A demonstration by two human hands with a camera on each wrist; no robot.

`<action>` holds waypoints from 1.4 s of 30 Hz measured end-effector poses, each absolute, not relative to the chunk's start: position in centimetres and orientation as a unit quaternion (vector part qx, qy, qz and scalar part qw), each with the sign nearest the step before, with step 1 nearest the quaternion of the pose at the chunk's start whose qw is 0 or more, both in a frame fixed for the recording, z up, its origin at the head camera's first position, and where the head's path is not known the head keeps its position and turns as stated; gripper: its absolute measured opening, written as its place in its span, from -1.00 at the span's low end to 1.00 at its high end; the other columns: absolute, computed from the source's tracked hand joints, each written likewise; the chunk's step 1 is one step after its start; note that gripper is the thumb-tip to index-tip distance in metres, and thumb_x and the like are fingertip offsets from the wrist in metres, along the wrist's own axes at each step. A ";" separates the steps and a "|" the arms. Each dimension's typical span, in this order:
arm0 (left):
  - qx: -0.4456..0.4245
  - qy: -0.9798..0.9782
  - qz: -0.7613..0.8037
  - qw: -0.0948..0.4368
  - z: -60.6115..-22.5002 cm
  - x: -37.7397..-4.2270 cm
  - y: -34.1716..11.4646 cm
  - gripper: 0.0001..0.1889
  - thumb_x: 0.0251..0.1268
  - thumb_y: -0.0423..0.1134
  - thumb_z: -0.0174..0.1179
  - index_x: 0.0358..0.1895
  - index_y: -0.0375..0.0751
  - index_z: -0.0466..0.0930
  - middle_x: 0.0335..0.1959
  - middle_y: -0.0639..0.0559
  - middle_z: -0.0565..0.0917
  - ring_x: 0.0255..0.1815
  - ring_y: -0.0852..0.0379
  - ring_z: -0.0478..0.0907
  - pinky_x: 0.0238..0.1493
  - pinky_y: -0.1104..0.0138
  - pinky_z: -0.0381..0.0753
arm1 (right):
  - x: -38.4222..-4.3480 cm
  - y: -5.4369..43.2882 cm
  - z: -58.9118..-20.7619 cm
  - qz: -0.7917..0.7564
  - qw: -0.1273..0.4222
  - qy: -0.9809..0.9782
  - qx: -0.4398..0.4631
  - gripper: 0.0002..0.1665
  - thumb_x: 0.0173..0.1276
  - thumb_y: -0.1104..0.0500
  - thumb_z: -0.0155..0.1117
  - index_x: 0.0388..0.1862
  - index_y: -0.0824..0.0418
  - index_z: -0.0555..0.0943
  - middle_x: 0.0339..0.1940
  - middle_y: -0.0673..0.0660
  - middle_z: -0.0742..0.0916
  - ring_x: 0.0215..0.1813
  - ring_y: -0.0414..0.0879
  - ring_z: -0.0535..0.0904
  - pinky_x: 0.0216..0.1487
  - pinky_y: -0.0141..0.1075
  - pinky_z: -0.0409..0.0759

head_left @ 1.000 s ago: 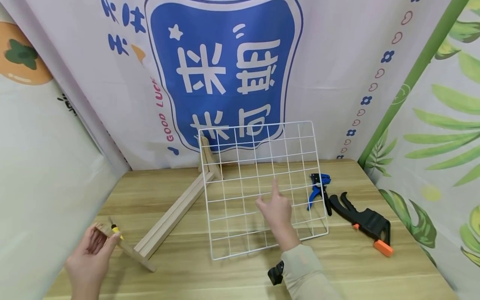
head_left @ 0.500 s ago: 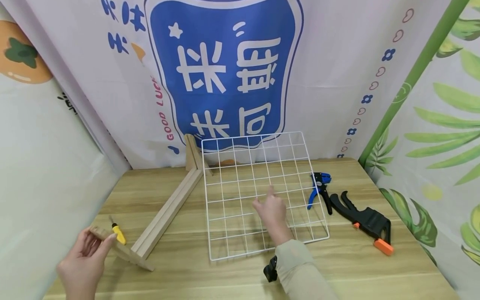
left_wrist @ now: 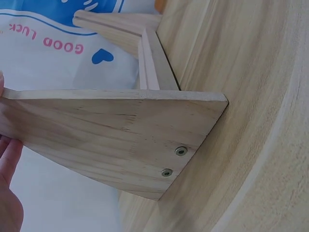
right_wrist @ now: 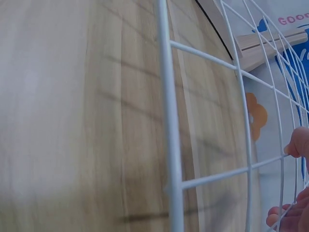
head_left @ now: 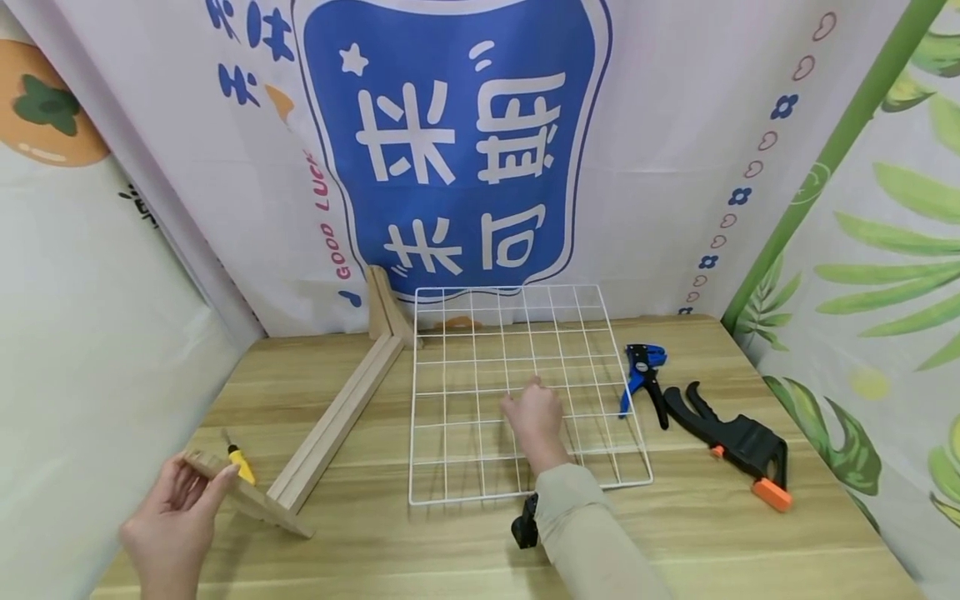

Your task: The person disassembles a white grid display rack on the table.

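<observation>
My left hand (head_left: pixel 172 521) pinches the upper end of a tapered wooden end panel (head_left: pixel 258 504) at the front left. In the left wrist view, two bolt heads (left_wrist: pixel 181 151) show near the panel's lower edge. A long wooden beam (head_left: pixel 337 425) joins this panel to a matching far panel (head_left: pixel 385 308) by the back curtain. My right hand (head_left: pixel 536 421) grips a white wire grid (head_left: pixel 412 450) near its middle, the thumb and fingers curled around the wires in the right wrist view. The grid is tilted over the table, its shadow falling on the wood.
Behind the near panel lies a yellow-handled screwdriver (head_left: pixel 242 465). Blue-and-black wire strippers (head_left: pixel 642 367) lie just right of the grid, beside a black bar clamp (head_left: pixel 750 442) with an orange pad. A printed curtain (head_left: pixel 637 167) closes off the table's back edge.
The grid's far edge has come down and its tilt has straightened, moving with my right hand. That hand's pointing index finger has curled in. The wooden frame has shifted slightly left at its far end.
</observation>
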State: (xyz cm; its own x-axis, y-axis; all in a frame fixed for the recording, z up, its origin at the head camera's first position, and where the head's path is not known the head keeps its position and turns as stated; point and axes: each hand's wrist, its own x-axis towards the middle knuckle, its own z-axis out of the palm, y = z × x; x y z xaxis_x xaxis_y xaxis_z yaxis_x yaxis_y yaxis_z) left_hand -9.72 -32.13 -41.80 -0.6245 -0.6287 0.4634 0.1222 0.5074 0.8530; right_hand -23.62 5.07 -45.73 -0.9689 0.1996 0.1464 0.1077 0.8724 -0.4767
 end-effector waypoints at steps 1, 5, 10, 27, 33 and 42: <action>0.165 -0.770 -0.468 0.401 -41.8 -9.8 -32.1 -0.59 -0.14 -0.48 0.42 -0.09 -0.26 0.65 -0.23 0.39 0.66 -0.32 0.64 0.54 -0.28 0.74 0.55 | -23.7 5.1 -45.8 0.231 0.094 -0.965 -0.080 -0.22 0.17 -0.09 0.24 0.10 0.55 0.44 -0.84 0.10 0.45 -0.73 -0.12 0.32 -0.82 -0.43 0.32; 0.165 -0.773 -0.465 0.399 -41.9 -9.8 -32.0 -0.59 -0.13 -0.47 0.41 -0.08 -0.25 0.64 -0.20 0.32 0.66 -0.32 0.65 0.53 -0.28 0.74 0.54 | -23.9 5.0 -46.2 0.211 0.088 -0.970 -0.080 -0.22 0.16 -0.12 0.24 0.07 0.55 0.46 -0.89 0.06 0.41 -0.75 -0.14 0.28 -0.83 -0.42 0.29; 0.172 -0.775 -0.467 0.389 -42.1 -9.7 -31.9 -0.58 -0.12 -0.45 0.41 -0.06 -0.33 0.62 -0.31 0.54 0.59 -0.33 0.68 0.51 -0.28 0.74 0.54 | -23.9 4.7 -47.1 0.210 0.060 -0.973 -0.080 -0.25 0.20 -0.14 0.22 0.01 0.54 0.49 -0.82 0.11 0.53 -0.76 -0.14 0.34 -0.78 -0.39 0.40; 0.198 -0.771 -0.475 0.376 -42.2 -9.7 -32.2 -0.56 -0.10 -0.44 0.40 -0.03 -0.21 0.62 -0.07 0.05 0.63 -0.30 0.67 0.51 -0.27 0.74 0.53 | -23.6 3.5 -49.3 0.215 0.047 -0.974 -0.053 -0.43 0.12 0.09 0.29 -0.96 0.11 0.26 -0.87 -0.02 0.40 -0.78 -0.21 0.23 -0.83 -0.45 0.20; 0.196 -0.768 -0.476 0.381 -42.3 -9.9 -32.2 -0.55 -0.12 -0.45 0.41 -0.03 -0.19 0.63 -0.09 0.10 0.64 -0.31 0.66 0.52 -0.28 0.74 0.54 | -23.5 3.1 -49.4 0.189 0.035 -0.980 -0.056 -0.49 0.18 0.09 0.26 -0.88 0.15 0.33 -0.79 0.03 0.47 -0.75 -0.19 0.30 -0.84 -0.45 0.25; 0.190 -0.766 -0.483 0.379 -42.0 -10.0 -32.2 -0.57 -0.11 -0.46 0.41 -0.05 -0.27 0.62 -0.09 0.15 0.64 -0.30 0.64 0.53 -0.27 0.74 0.54 | -23.2 2.6 -50.2 0.109 0.080 -0.990 -0.042 -0.53 0.27 -0.01 0.19 -0.69 0.29 0.58 -0.46 0.17 0.67 -0.56 -0.08 0.53 -0.69 -0.34 0.54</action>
